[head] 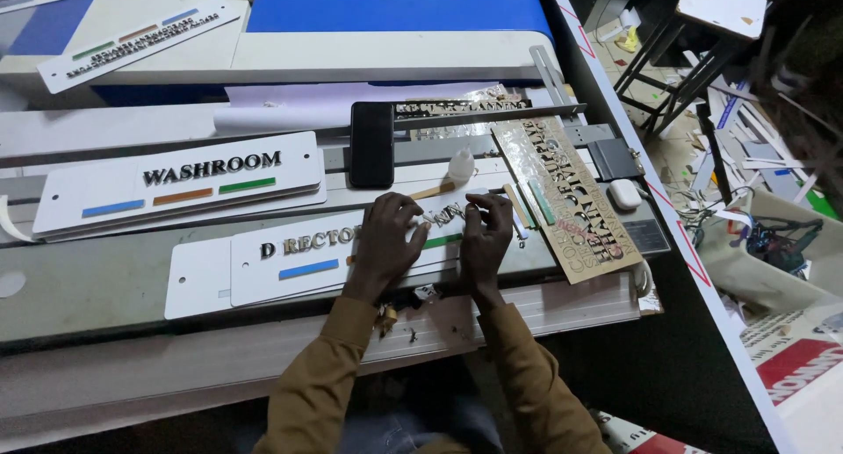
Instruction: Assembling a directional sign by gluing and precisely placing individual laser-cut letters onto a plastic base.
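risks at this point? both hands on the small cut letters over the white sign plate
1. The cut letters pinched between the left hand and right hand look thin and linked; they could bend or snap.
2. The small white bottle stands close behind the hands; a nudge might tip it onto the white sign plate.
3. Loose scraps near the wrists could get pressed under the plate.

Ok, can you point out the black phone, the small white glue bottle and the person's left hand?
black phone [371, 144], head view, middle of its dark back.
small white glue bottle [460, 166], head view, on its rounded body.
left hand [386, 239], head view, back of the hand.
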